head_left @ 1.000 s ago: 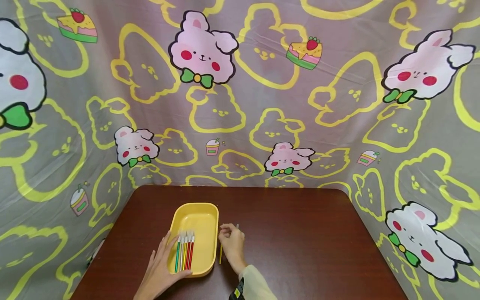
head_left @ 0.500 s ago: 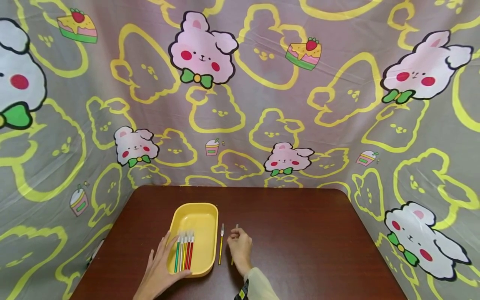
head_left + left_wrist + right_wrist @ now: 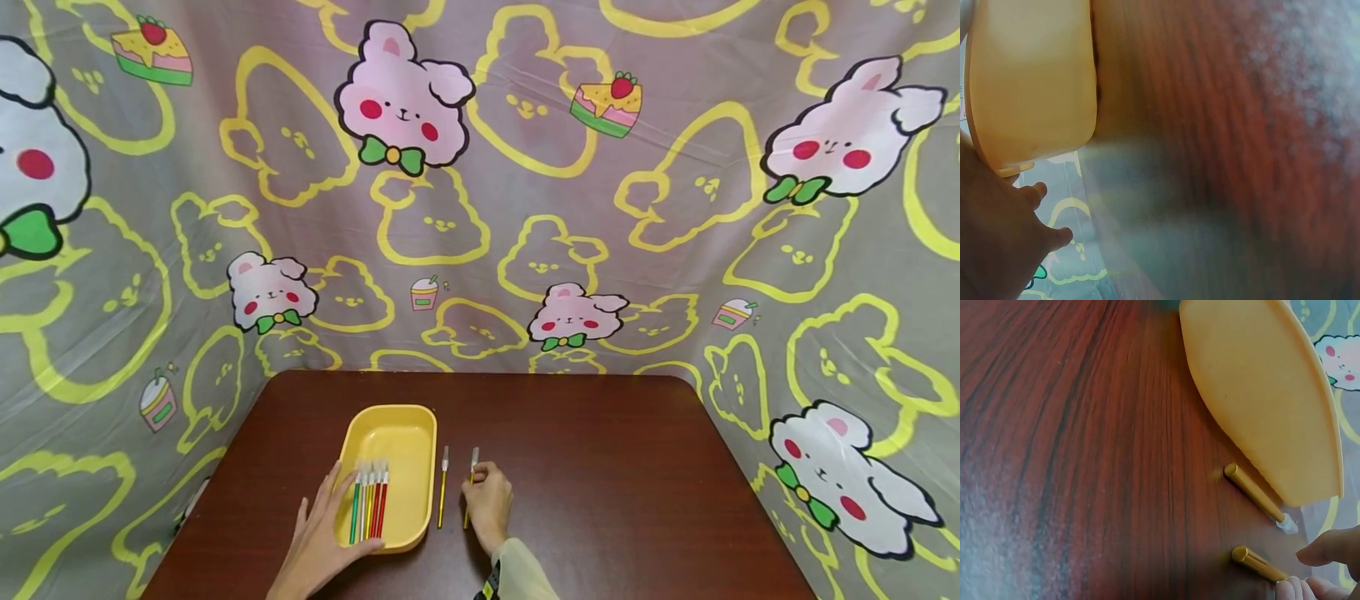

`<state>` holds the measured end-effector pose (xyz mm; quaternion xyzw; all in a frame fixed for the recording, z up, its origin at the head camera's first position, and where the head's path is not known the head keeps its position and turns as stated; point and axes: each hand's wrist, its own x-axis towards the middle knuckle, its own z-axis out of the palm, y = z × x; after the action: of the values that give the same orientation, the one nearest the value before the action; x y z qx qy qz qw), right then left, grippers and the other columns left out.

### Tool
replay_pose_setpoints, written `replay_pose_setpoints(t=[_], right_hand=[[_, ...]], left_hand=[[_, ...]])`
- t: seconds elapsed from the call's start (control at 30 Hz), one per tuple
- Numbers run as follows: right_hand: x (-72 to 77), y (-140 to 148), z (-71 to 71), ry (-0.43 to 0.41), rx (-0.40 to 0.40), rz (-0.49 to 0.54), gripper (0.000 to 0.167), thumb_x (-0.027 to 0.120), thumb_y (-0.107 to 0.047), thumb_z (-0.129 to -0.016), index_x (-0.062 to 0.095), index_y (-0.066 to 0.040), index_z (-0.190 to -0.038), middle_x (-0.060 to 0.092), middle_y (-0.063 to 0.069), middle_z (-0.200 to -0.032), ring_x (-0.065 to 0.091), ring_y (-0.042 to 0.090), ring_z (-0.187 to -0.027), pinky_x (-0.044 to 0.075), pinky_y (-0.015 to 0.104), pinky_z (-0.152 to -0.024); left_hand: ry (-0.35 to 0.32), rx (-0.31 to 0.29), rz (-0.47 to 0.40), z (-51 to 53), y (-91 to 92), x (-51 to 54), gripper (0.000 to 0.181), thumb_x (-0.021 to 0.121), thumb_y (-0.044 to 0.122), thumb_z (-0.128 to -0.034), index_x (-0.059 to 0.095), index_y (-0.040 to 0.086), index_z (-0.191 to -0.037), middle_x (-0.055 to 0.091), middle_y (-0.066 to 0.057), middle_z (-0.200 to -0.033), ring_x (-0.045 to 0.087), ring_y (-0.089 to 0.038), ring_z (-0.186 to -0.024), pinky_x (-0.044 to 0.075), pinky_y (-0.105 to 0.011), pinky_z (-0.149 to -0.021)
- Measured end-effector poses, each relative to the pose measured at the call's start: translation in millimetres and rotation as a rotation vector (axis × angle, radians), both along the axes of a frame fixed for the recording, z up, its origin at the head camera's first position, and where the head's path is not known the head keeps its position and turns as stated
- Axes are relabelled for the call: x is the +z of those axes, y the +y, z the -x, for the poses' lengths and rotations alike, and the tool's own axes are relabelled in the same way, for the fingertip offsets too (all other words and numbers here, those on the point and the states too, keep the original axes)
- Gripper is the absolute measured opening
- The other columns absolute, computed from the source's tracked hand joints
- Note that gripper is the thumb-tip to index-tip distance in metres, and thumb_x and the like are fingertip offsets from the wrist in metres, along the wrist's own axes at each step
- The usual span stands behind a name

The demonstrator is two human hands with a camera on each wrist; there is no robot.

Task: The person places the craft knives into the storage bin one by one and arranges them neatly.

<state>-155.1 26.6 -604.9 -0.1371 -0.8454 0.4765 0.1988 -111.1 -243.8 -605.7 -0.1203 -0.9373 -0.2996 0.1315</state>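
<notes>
A yellow tray [image 3: 412, 425] holds a row of craft knives [image 3: 369, 508] with green, silver, gold and red handles and pale tips. At its near left corner rests my left hand [image 3: 318, 533], thumb along the front rim and the other fingers fairly straight along the left side. Right of the tray lies one gold craft knife [image 3: 442, 500]. A second gold craft knife [image 3: 467, 517] lies roughly parallel to it, with my right hand [image 3: 489, 500] over its middle. In the right wrist view the thumb [image 3: 1329, 545] stands apart from the fingers, which partly cover that knife.
The dark brown wooden table [image 3: 600, 475] extends to the right and behind the tray. A curtain [image 3: 480, 192] printed with rabbits hangs around the table's back and sides.
My right hand has left the first gold craft knife and moved right to the second one. Both gold knives show more fully now. The left hand and the tray stay still.
</notes>
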Motion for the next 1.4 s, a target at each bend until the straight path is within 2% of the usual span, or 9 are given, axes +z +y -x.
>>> replay_pose_setpoints(t=[0.17,0.5,0.67,0.87,1.4], right_hand=[[-2.4,1.1,1.0,-0.022,-0.015,-0.015,0.026,0.084,0.008,-0.068,0.072,-0.006,-0.087,0.071,-0.002,-0.075,0.067,0.017,-0.068,0.055,0.042,-0.068],[-8.6,2.2,4.3,-0.046,-0.034,-0.021,0.027,0.089,0.004,-0.067,0.074,-0.007,-0.087,0.072,-0.002,-0.075,0.067,0.018,-0.066,0.056,0.043,-0.066],[-10.2,3.1,5.5,-0.047,-0.037,-0.035,0.026,0.087,0.005,-0.067,0.076,-0.006,-0.087,0.072,-0.003,-0.073,0.068,0.019,-0.066,0.057,0.044,-0.066],[-8.7,4.7,4.7,-0.041,-0.047,-0.054,0.024,0.087,0.006,-0.066,0.08,-0.006,-0.085,0.073,-0.004,-0.071,0.07,0.02,-0.065,0.057,0.044,-0.066],[-10.5,11.4,11.5,-0.039,-0.033,-0.041,0.021,0.086,0.0,-0.067,0.084,-0.004,-0.087,0.075,-0.002,-0.071,0.073,0.024,-0.07,0.058,0.047,-0.069]], left_hand=[[-0.02,0.006,-0.003,-0.2,-0.1,0.9,0.115,0.094,0.061,-0.067,0.042,0.014,-0.159,0.025,-0.02,-0.169,0.035,-0.054,-0.145,0.022,-0.084,-0.106],[0.023,0.0,-0.006,0.4,0.4,2.4,0.114,0.094,0.06,-0.0668,0.044,0.014,-0.158,0.027,-0.021,-0.167,0.048,-0.056,-0.136,0.023,-0.086,-0.104],[0.016,0.006,0.004,0.8,0.4,1.6,0.114,0.094,0.06,-0.0675,0.044,0.013,-0.158,0.027,-0.021,-0.168,0.047,-0.055,-0.137,0.023,-0.086,-0.104],[-0.021,0.007,0.002,0.6,1.6,3.0,0.115,0.093,0.061,-0.0681,0.042,0.014,-0.159,0.025,-0.02,-0.169,0.047,-0.055,-0.138,0.019,-0.085,-0.106],[0.011,0.01,0.023,-0.3,1.2,4.1,0.116,0.094,0.061,-0.0652,0.043,0.015,-0.158,0.028,-0.02,-0.167,0.05,-0.055,-0.136,0.023,-0.086,-0.104]])
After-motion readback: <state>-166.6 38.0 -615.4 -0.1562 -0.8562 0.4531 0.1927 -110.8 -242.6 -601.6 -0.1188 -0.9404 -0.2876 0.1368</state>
